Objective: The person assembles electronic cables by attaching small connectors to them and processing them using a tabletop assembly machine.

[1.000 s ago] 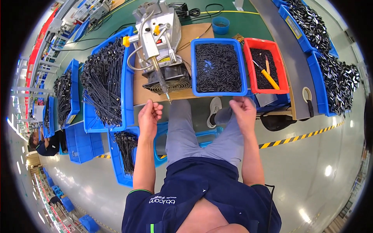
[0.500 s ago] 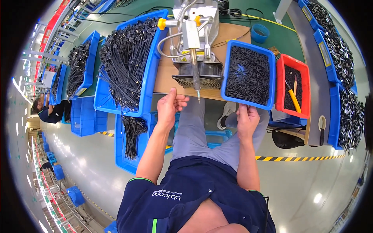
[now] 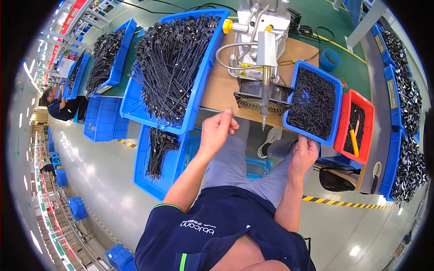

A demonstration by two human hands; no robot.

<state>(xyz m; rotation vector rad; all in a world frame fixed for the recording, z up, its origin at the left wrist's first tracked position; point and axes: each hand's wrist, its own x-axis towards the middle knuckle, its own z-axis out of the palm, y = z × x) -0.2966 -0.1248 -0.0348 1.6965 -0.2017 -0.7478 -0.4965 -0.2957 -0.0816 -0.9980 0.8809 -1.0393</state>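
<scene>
Now, left hand (image 3: 218,134): loosely curled, thumb up, fingers bent, near the front edge of the brown board (image 3: 216,95); nothing shows in its grip, but whether something tiny hides inside, I cannot tell.
Right hand (image 3: 304,156): fingertips drawn close together, right at the near rim of the blue tray (image 3: 338,113); gripping it or merely brushing it, I cannot tell.
Blue tray: just right of the machine (image 3: 266,45), well filled with short black tubes (image 3: 316,110).
Machine: over the board, between the hands in this view, its slim tip (image 3: 263,123) pointing down in front of a round fan (image 3: 262,104).
Red bin (image 3: 369,134): just right of the tray, a yellow-handled tool (image 3: 354,142) lying inside.
Blue cup (image 3: 330,59): behind the tray.
Big blue bin (image 3: 206,76): left of the machine, heaped with black cables (image 3: 174,67).
Far left: another person (image 3: 65,107), beside more bins.
</scene>
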